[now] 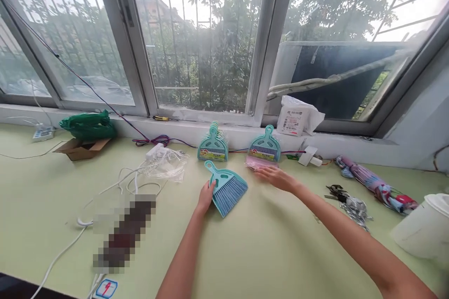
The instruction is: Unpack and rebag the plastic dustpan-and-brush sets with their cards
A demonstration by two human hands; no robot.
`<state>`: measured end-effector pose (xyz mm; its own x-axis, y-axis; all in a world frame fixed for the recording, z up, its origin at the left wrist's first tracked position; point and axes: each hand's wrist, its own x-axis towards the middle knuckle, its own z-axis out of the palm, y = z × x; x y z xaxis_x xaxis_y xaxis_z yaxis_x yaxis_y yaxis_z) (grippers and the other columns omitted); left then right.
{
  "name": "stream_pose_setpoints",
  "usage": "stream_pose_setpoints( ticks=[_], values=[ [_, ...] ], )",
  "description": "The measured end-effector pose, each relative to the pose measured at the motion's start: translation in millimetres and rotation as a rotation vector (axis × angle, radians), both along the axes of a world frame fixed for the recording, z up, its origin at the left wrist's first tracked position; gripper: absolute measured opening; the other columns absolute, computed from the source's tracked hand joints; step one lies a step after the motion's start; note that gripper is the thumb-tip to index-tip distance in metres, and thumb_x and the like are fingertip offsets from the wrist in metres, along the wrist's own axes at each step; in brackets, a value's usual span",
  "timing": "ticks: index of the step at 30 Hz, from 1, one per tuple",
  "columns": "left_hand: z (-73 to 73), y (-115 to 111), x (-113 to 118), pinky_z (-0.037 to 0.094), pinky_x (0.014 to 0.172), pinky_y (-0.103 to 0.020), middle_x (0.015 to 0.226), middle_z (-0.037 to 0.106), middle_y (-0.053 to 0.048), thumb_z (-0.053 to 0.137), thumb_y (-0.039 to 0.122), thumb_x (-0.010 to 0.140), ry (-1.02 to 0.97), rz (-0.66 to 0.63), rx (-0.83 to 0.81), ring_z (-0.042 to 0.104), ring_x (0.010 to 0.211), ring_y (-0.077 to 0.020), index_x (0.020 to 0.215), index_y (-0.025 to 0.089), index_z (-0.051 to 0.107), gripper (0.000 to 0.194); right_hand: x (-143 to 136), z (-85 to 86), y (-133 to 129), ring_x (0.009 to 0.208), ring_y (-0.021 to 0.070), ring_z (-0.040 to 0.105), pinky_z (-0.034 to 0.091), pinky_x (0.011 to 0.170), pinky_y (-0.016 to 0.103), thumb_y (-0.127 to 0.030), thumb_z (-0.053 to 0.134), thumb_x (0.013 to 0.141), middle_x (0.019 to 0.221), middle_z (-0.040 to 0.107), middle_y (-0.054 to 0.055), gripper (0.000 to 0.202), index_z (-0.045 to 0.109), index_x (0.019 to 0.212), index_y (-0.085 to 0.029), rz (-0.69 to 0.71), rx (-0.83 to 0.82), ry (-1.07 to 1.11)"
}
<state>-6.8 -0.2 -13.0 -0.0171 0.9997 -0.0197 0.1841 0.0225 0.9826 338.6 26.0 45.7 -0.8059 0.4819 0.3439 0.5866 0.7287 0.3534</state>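
Observation:
My left hand (206, 196) grips a small turquoise dustpan with a blue-bristled brush (229, 194) nested in it, holding it by its left side just above the table. To the right, my right hand (275, 178) reaches out flat with fingers extended, its fingertips at a pinkish plastic bag stack (261, 162). Right behind that stack, a labelled dustpan-and-brush set (265, 142) leans upright against the sill wall. A row of similar labelled sets (213, 145) stands to its left, one behind another.
Clear plastic bags (171, 164) and white cables (122, 177) lie left. A cardboard box (82, 148) holds a green bag (89, 125). Right are a folded umbrella (377, 184), keys (352, 205) and a white container (424, 229). A white package (296, 117) stands on the sill.

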Motion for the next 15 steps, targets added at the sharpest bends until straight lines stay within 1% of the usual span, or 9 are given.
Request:
stream_pose_setpoints(
  ticks=[1, 3, 6, 7, 8, 9, 11, 13, 15],
  values=[
    [0.0, 0, 0, 0.043, 0.085, -0.032, 0.099, 0.066, -0.007, 0.044, 0.060, 0.079, 0.011, -0.007, 0.001, 0.058, 0.096, -0.0232, 0.099, 0.017, 0.062, 0.051, 2, 9.5, 14, 0.121, 0.0180, 0.052, 0.043, 0.100, 0.034, -0.009, 0.035, 0.090, 0.130, 0.058, 0.005, 0.046, 0.051, 0.130, -0.023, -0.076, 0.004, 0.061],
    [0.1, 0, 0, 0.043, 0.085, -0.031, 0.099, 0.065, -0.008, 0.042, 0.061, 0.079, 0.038, -0.012, -0.001, 0.058, 0.095, -0.0229, 0.098, 0.017, 0.061, 0.052, 3, 31.1, 47, 0.129, 0.0211, 0.043, 0.037, 0.105, 0.039, -0.014, 0.033, 0.091, 0.138, 0.050, 0.009, 0.048, 0.045, 0.137, -0.021, -0.352, 0.075, 0.271],
    [-0.7, -1, -1, 0.042, 0.083, -0.031, 0.097, 0.065, -0.008, 0.041, 0.063, 0.078, 0.067, -0.012, 0.006, 0.058, 0.093, -0.0229, 0.094, 0.016, 0.059, 0.053, -7, 56.0, 89, 0.141, 0.0304, 0.021, 0.019, 0.109, 0.060, -0.023, 0.033, 0.092, 0.152, 0.027, 0.017, 0.056, 0.026, 0.147, -0.014, -0.844, 0.264, 0.688],
    [-1.5, -1, -1, 0.042, 0.083, -0.031, 0.096, 0.065, -0.008, 0.041, 0.064, 0.077, 0.064, -0.012, 0.012, 0.058, 0.093, -0.0228, 0.093, 0.016, 0.059, 0.053, -12, 59.5, 98, 0.142, 0.0324, 0.015, 0.014, 0.108, 0.064, -0.027, 0.033, 0.092, 0.153, 0.021, 0.020, 0.059, 0.020, 0.148, -0.012, -0.939, 0.303, 0.799],
    [-2.5, -2, -1, 0.042, 0.084, -0.030, 0.097, 0.065, -0.008, 0.041, 0.065, 0.077, 0.054, -0.013, 0.024, 0.057, 0.093, -0.0226, 0.092, 0.016, 0.059, 0.054, -18, 60.3, 103, 0.143, 0.0333, 0.011, 0.011, 0.107, 0.067, -0.030, 0.033, 0.093, 0.154, 0.017, 0.021, 0.061, 0.017, 0.149, -0.010, -0.982, 0.330, 0.876],
    [-3.8, -2, -1, 0.042, 0.084, -0.030, 0.098, 0.065, -0.008, 0.041, 0.065, 0.076, 0.043, -0.009, 0.029, 0.057, 0.094, -0.0225, 0.092, 0.016, 0.059, 0.055, -24, 58.5, 105, 0.143, 0.0333, 0.009, 0.010, 0.106, 0.067, -0.032, 0.032, 0.094, 0.154, 0.016, 0.021, 0.061, 0.017, 0.148, -0.009, -0.977, 0.350, 0.918],
    [-6.3, -1, -2, 0.041, 0.086, -0.031, 0.101, 0.065, -0.009, 0.040, 0.065, 0.076, 0.032, 0.002, 0.043, 0.057, 0.096, -0.0225, 0.094, 0.016, 0.060, 0.056, -36, 48.3, 95, 0.143, 0.0311, 0.013, 0.011, 0.108, 0.064, -0.033, 0.031, 0.095, 0.153, 0.023, 0.019, 0.056, 0.024, 0.146, -0.012, -0.870, 0.374, 0.910],
    [-7.4, 1, -2, 0.041, 0.088, -0.031, 0.102, 0.065, -0.009, 0.039, 0.064, 0.077, 0.030, 0.008, 0.048, 0.057, 0.097, -0.0227, 0.094, 0.016, 0.061, 0.056, -50, 32.2, 72, 0.139, 0.0282, 0.024, 0.017, 0.109, 0.056, -0.031, 0.030, 0.096, 0.147, 0.035, 0.016, 0.048, 0.036, 0.140, -0.015, -0.729, 0.363, 0.867],
    [-5.7, 1, 0, 0.041, 0.089, -0.032, 0.102, 0.065, -0.009, 0.039, 0.064, 0.078, 0.010, 0.000, 0.062, 0.057, 0.097, -0.0226, 0.096, 0.016, 0.061, 0.056, -69, 14.7, 39, 0.129, 0.0260, 0.040, 0.028, 0.104, 0.046, -0.032, 0.031, 0.096, 0.134, 0.050, 0.014, 0.040, 0.050, 0.129, -0.018, -0.576, 0.270, 0.807]
  ],
)
